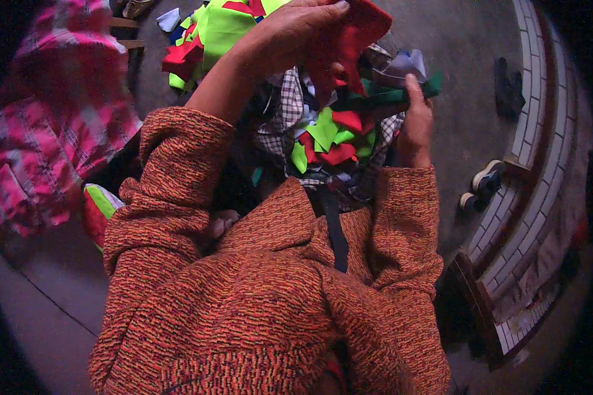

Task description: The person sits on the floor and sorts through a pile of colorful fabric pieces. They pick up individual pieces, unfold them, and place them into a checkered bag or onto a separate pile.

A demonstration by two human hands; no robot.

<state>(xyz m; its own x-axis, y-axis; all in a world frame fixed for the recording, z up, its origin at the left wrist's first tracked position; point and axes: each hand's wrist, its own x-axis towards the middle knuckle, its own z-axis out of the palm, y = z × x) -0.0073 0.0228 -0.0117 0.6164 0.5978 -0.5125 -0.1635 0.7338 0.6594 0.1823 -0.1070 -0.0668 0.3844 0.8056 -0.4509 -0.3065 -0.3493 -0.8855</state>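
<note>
Red cloth scrap (349,39): limp, creased, plain red, raised above lap. Left hand (290,36) closed over its upper left edge, fingers curled on top; scrap hangs down and right from grip.

Dark green strip (389,97): narrow, stretched roughly level. Right hand (415,125) closed on it, thumb up against strip; right end pokes past thumb.

Below both: 1 heap of red and lime scraps (333,141) on checked cloth (286,105), probably lap. Grey scrap (402,66) just beside red piece.

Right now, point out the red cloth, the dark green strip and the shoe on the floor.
red cloth (349,46), head view, on its middle fold.
dark green strip (375,97), head view, mid-length.
shoe (486,176), head view, on its upper.
</note>
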